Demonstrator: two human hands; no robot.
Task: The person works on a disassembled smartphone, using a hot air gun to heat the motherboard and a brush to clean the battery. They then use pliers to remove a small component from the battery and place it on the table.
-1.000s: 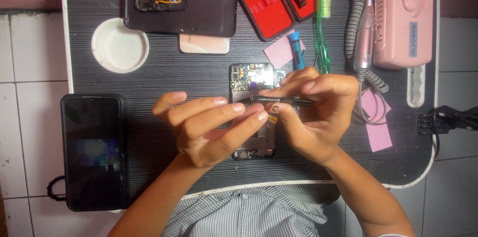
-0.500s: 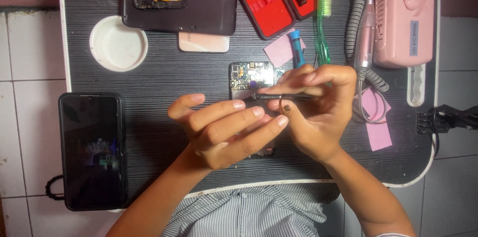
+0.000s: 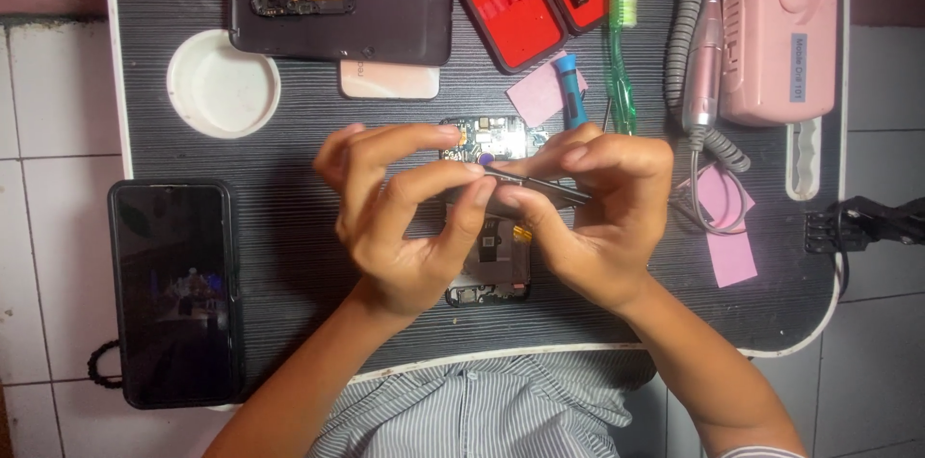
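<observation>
An opened phone [image 3: 493, 138] with its circuit board bare lies at the middle of a dark striped lap table [image 3: 289, 111]. Both my hands hover over it. My right hand [image 3: 602, 217] grips a pair of dark metal tweezers [image 3: 540, 186], pointing left. My left hand [image 3: 405, 212] has its fingertips at the tweezers' tip, thumb and forefinger pinched around it. Whether a small part sits between them is too small to tell. The phone's lower end [image 3: 487, 292] shows under my palms.
A black phone [image 3: 175, 292] lies at the left edge, screen dark. At the back are a white round dish [image 3: 222, 82], a black phone back cover [image 3: 339, 5], a red tool case [image 3: 525, 5], a green toothbrush [image 3: 619, 44], a pink rotary tool unit [image 3: 776, 29], pink paper slips [image 3: 727, 227].
My left hand has curled in, its fingers now pinched at the tweezers' tip. The view has shifted slightly; the hands sit a little higher over the phone.
</observation>
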